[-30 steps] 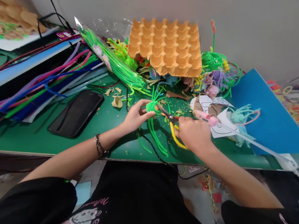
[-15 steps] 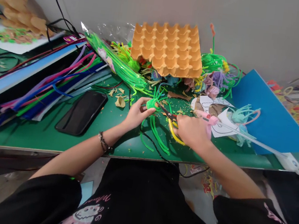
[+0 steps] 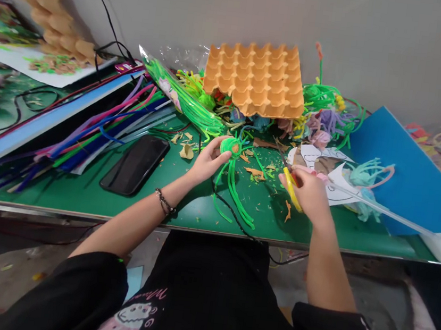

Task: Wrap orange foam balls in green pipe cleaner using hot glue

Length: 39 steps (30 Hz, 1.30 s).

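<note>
Between the thumb and fingers of my left hand (image 3: 211, 161) is a green pipe-cleaner figure (image 3: 230, 146), its long green strands trailing down over the table. A tan patch shows on its round middle. My right hand (image 3: 310, 193) is closed around the yellow handles of a pair of scissors (image 3: 292, 189); the dark blades point up and away, apart from the green figure. Close to the right hand lie a pink glue gun (image 3: 316, 174) and white paper cutouts (image 3: 340, 185).
An egg carton (image 3: 255, 78) leans at the back over heaped pipe cleaners. A black phone (image 3: 135, 165) and loose pipe cleaners (image 3: 84, 127) lie on the left, a blue board (image 3: 408, 172) on the right. Cardboard scraps (image 3: 255, 173) litter the green table, and a black cable crosses its front edge.
My right hand has drawn the scissors away to the right from the green figure, where the blades were touching it. My left hand still holds the figure. The whole view has shifted slightly.
</note>
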{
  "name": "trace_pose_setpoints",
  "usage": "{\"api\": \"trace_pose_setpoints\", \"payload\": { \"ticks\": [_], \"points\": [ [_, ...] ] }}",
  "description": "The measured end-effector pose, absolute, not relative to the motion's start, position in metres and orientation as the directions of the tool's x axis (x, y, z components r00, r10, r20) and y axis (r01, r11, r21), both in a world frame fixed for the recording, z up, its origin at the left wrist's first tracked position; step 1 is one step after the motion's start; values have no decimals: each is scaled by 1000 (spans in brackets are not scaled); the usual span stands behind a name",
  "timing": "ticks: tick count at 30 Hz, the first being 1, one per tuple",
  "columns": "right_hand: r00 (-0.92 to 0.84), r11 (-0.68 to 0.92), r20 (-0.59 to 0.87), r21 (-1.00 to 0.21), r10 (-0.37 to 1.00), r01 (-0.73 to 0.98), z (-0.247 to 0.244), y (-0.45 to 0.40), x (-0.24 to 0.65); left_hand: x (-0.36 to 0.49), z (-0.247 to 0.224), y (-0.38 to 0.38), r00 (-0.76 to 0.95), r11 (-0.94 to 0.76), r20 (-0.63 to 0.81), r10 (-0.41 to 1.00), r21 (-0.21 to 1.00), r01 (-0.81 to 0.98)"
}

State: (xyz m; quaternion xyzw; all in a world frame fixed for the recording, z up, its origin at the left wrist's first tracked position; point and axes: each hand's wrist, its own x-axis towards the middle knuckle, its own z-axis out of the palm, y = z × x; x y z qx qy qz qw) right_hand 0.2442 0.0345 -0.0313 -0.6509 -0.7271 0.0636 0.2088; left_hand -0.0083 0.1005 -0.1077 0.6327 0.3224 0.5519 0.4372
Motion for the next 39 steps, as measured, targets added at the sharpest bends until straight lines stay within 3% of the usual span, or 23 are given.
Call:
{"api": "trace_pose_setpoints", "payload": {
  "ticks": [3, 7, 11, 17, 25, 27, 29, 31, 33, 36, 39],
  "points": [
    [-32, 77, 172, -258, 985, 963, -38, 37, 242, -13, -102, 99, 194, -451, 441, 877, 893, 10],
    [-16, 63, 189, -247, 982, 967, -55, 41, 238, -13, -91, 94, 244, -501, 462, 852, 857, 125],
    [-13, 68, 195, -278, 981, 958, -70, 44, 241, -4, -81, 87, 413, -641, 499, 762, 673, 369],
    [-66, 145, 229, -350, 971, 926, -68, 41, 244, 5, -86, 87, 652, -789, 457, 606, 453, 415],
    [-51, 219, 352, -455, 935, 863, -49, 28, 241, -9, -91, 84, 441, -702, 547, 712, 566, 432],
    [-111, 258, 311, -486, 944, 835, -42, 20, 237, -20, -88, 84, 370, -648, 532, 762, 610, 456],
    [-284, 343, 192, -521, 939, 782, -37, 10, 228, -30, -84, 84, 377, -612, 482, 791, 617, 495],
    [-432, 411, 72, -481, 899, 775, -35, 2, 214, -37, -82, 80, 497, -652, 425, 757, 539, 533],
    [-513, 464, -65, -344, 856, 816, -39, -4, 198, -39, -81, 74, 673, -741, 329, 662, 420, 524],
    [-437, 430, -181, -81, 881, 899, -49, -7, 179, -36, -83, 65, 828, -815, 170, 534, 363, 451],
    [-421, 421, -205, -47, 884, 906, -55, -5, 173, -34, -87, 62, 838, -814, 137, 528, 361, 454]
  ]
}}
